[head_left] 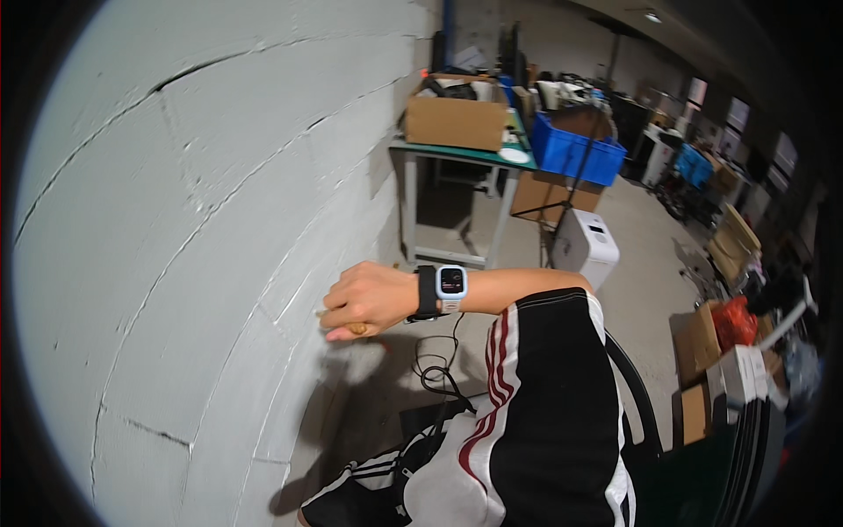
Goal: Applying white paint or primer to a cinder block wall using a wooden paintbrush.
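My right hand (369, 301) is closed near the pale block wall (202, 263), knuckles toward it and back of the hand up. A short brown end (356, 328), perhaps of a wooden handle, shows below the curled fingers. Most of the thing in the grip is hidden, so its kind stays unclear. Around my right wrist sit a smartwatch (451, 282) in a light blue case and a black band (428, 292). My bent arm is in a black sleeve (558, 386) with red and white stripes. My left hand does not show.
Ahead, a green-topped table (457, 153) bears a cardboard box (457, 123). Beside it a blue crate (575, 151) rests on another box. A white appliance (587, 246) stands on the floor. Black cable (439, 379) lies below my arm; boxes (698, 347) line the right.
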`<state>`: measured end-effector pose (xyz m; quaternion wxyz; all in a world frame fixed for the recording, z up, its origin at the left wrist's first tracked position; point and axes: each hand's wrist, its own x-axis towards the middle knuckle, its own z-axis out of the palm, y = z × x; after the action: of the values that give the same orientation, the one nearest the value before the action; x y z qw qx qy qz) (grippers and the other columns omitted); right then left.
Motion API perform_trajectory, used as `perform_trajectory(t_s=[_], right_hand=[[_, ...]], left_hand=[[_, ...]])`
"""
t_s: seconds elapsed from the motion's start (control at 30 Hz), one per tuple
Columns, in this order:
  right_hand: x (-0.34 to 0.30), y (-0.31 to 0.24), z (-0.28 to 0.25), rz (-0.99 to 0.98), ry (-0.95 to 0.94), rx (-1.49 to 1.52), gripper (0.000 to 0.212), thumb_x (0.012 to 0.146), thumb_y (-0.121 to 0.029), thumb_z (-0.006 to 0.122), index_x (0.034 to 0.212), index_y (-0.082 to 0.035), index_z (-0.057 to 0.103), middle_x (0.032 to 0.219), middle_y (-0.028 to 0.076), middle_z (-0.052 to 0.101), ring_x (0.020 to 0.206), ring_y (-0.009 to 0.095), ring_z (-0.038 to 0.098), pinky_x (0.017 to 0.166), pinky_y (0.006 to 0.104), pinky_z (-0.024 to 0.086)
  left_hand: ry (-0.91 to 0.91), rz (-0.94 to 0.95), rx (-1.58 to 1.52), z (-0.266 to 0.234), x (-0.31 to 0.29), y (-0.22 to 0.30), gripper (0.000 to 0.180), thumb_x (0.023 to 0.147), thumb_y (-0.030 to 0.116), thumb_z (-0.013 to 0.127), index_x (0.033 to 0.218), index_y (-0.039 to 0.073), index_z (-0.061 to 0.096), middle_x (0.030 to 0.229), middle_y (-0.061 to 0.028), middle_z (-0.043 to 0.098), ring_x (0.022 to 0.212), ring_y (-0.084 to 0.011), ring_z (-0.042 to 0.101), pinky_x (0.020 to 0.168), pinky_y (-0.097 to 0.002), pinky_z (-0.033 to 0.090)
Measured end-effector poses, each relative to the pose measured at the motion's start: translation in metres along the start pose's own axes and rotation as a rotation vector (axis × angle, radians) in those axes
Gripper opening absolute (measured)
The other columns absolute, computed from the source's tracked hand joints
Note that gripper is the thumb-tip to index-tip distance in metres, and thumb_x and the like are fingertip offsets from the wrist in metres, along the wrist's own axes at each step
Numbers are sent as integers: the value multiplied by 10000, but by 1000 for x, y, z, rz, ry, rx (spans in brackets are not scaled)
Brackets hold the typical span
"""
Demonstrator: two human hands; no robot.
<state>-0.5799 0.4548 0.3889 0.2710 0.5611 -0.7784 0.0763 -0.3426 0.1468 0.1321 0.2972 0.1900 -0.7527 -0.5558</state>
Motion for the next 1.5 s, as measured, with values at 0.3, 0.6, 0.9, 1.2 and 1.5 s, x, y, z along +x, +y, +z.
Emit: perform_trajectory(t_s=[0.3,0.6,0.9,1.2,1.5], right_hand=[[-44,-2,-26,-61,-87,0,312,903,-297,610,684,-83,548,669,31,486,638,222,540,554,353,426],[-112,15,-24,199,-73,-9,354,892,-320,611,640,-80,546,661,44,504,654,253,557,557,382,434],[-133,26,-12,529,-205,-82,367,904,-400,613,738,-73,601,646,80,578,547,272,566,477,379,427],[-128,67,42,1224,428,586,286,986,-264,538,1027,-50,723,702,58,671,574,131,619,577,283,524],[-117,131,132,1531,980,1425,375,973,-289,404,1157,-15,582,886,110,652,798,184,647,714,289,514]], left_hand=[[-287,97,-15,44,18,6,827,664,164,841,1354,-22,425,1301,-202,525,1143,-346,528,1018,-459,394],[-401,139,28,66,32,15,817,657,165,842,1343,-24,441,1286,-203,538,1131,-347,538,1012,-457,399],[-444,146,85,59,40,17,807,650,165,844,1331,-26,456,1271,-204,552,1119,-349,548,1006,-454,404],[-482,46,297,41,24,60,743,614,143,827,1266,-36,520,1194,-206,608,1064,-361,590,980,-433,423],[-135,-39,171,-3,-52,43,912,592,224,850,1350,-28,411,1297,-189,535,1212,-326,526,1006,-431,392]])
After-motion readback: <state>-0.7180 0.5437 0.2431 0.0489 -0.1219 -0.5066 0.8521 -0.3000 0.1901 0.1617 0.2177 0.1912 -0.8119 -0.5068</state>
